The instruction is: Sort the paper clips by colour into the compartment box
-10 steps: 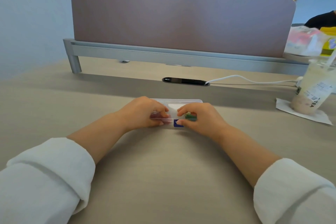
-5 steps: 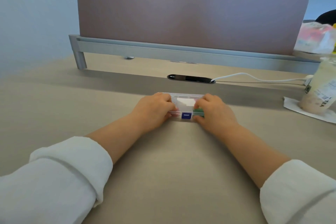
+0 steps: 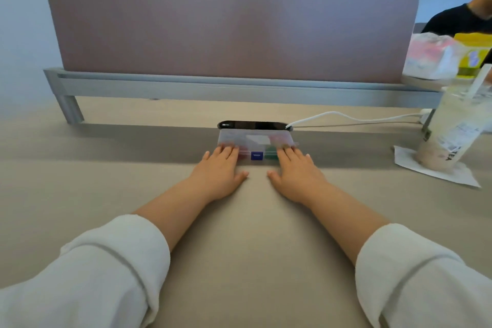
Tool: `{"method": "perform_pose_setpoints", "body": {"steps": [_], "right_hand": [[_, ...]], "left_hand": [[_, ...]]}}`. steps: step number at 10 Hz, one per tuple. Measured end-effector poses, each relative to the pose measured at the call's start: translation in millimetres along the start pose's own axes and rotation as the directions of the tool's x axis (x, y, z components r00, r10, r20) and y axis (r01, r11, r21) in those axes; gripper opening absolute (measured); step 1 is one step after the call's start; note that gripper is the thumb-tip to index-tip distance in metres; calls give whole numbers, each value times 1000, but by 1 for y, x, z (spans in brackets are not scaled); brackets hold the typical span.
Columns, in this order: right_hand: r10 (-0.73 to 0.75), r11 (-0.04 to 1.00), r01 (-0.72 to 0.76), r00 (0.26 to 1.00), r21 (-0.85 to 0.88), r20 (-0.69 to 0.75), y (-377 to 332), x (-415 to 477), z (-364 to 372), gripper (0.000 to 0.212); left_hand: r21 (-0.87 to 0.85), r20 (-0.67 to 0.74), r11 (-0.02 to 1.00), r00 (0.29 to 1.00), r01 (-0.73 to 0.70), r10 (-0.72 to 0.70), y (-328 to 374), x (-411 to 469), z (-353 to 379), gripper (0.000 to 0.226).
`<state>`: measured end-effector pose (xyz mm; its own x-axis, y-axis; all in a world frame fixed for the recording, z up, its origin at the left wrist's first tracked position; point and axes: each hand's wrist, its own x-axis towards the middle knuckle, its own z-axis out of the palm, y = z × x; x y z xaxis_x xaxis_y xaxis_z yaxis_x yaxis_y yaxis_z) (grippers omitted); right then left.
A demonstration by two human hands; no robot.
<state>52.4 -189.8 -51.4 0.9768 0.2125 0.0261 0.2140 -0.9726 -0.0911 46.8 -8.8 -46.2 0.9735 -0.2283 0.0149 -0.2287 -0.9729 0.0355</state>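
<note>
Currently both hands lie palm-down on the beige table [image 3: 239,261], arms extended forward with white sleeves pushed up to mid-forearm. The left hand [image 3: 219,169] is spread flat, fingers extended and close together, thumb angled inward toward the centre; its fingertips rest on the near left end of the compartment box [image 3: 257,141]. The right hand [image 3: 295,170] mirrors this pose, fingers extended, fingertips on the near right end of the box, thumb pointing inward. Neither hand grasps anything; both are fully opened and only press on the box top. The compartment box is a translucent lidded case lying flat, long side across the view, lid down. Through the plastic, reddish contents show at the left, a blue compartment [image 3: 257,155] at the near centre, green at the right; individual paper clips cannot be resolved. The far edge of the box sits just beside a black cable grommet [image 3: 253,125], from which a white cable [image 3: 346,117] runs right. Beyond stands a mauve desk divider [image 3: 231,32] on a grey metal rail. A lidded drink cup [image 3: 455,130] with a straw stands on a napkin well apart at the right. Bare table surface extends left of the box and between the forearms toward the near edge.
</note>
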Motion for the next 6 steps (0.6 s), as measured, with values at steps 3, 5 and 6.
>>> {"method": "perform_pose_setpoints", "body": {"steps": [3,5,6], "right_hand": [[-14,998,16,999,57,-34,4,23,4,72],[-3,998,5,999,58,-39,3,22,5,71],[-18,998,22,998,51,-65,4,22,3,73]], "left_hand": [[-69,-43,998,999,6,-9,-5,24,8,73],[-83,-45,996,998,29,-33,-5,24,9,73],[-75,-59,997,998,20,-25,-5,24,9,76]]}}
